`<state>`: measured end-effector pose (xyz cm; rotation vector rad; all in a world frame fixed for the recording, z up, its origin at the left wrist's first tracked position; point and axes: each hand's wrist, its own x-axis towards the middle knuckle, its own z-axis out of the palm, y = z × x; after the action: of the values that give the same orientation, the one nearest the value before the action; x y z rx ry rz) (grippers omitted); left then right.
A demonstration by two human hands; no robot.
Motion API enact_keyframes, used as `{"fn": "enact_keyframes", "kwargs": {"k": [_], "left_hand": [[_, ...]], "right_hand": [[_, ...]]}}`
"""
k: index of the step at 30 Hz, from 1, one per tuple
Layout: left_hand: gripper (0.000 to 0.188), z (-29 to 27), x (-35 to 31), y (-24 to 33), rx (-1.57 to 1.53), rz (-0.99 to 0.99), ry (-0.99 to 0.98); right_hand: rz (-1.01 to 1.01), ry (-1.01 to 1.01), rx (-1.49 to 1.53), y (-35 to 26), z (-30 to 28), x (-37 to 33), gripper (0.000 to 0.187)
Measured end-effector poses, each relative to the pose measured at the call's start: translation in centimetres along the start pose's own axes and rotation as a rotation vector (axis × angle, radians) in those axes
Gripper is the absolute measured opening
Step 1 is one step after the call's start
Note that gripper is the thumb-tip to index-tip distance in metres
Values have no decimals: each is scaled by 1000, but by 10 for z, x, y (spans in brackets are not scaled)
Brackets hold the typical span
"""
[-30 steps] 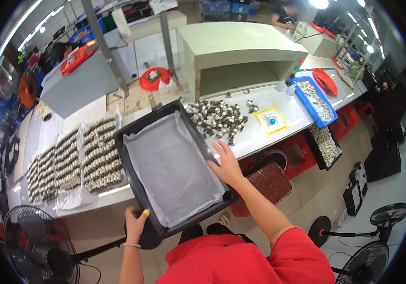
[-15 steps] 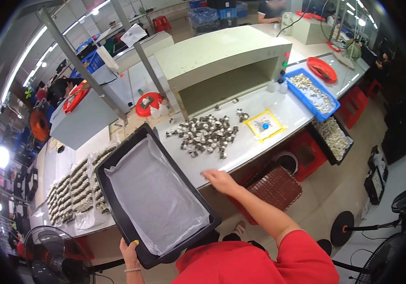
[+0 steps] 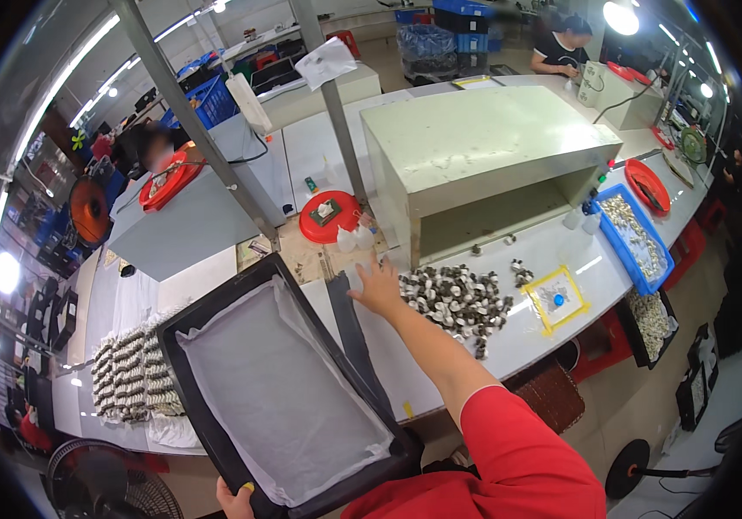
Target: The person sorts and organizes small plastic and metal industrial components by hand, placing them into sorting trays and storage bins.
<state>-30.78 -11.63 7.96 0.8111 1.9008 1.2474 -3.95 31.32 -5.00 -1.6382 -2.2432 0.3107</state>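
My left hand (image 3: 234,500) is closed on the lower left rim of a black tray (image 3: 179,381), the thumb over the edge. The tray is tilted beside the worktable, lined with a thin whitish sheet (image 3: 280,389); nothing lies on the sheet. My right hand (image 3: 378,287) is open, fingers spread, reaching over the table at the left end of a pile of small silvery and dark metal pieces (image 3: 462,298). It holds nothing. Below that hand a dark grey strip (image 3: 355,346) runs along the tabletop. At the left, rows of similar pieces (image 3: 133,376) lie on white sheeting.
Behind the pile stands a pale green open-fronted box (image 3: 483,156). Near it are a red round tray (image 3: 329,216) and small white bottles (image 3: 355,239). Right: a yellow-taped square (image 3: 557,298) and a blue bin (image 3: 639,233) of pieces. Metal posts rise at the back; a fan (image 3: 103,484) stands lower left.
My right hand has moved forward and left from the table's front edge, its fingers now spread. The view has shifted left, uncovering the dark strip. The left hand still grips the tray.
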Motion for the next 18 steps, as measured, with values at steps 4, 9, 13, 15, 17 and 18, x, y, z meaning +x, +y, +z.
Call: {"fn": "enact_keyframes", "kwargs": {"k": [4,9,13,15,17,18], "left_hand": [[50,26,22,17,33,-59,-34],[44,62,50,40,-142,-99,52],[45,72,70,25,-114,-110,-72],[45,84,69,18,-121,-87,-74],[45,98,67,21,-119,-95,-94],[45,103,67,22,-119,-101,-111]], "right_hand": [[83,-17,-140,18,16,18,53],[8,-16,-202,43,25,-7,41],[-194,-9,-242,58,2,-48,37],[-216,-21,-234,69,-10,-62,36],[-230,-49,-228,82,-19,-69,36],[-229,-44,-232,89,-23,-71,35]]}}
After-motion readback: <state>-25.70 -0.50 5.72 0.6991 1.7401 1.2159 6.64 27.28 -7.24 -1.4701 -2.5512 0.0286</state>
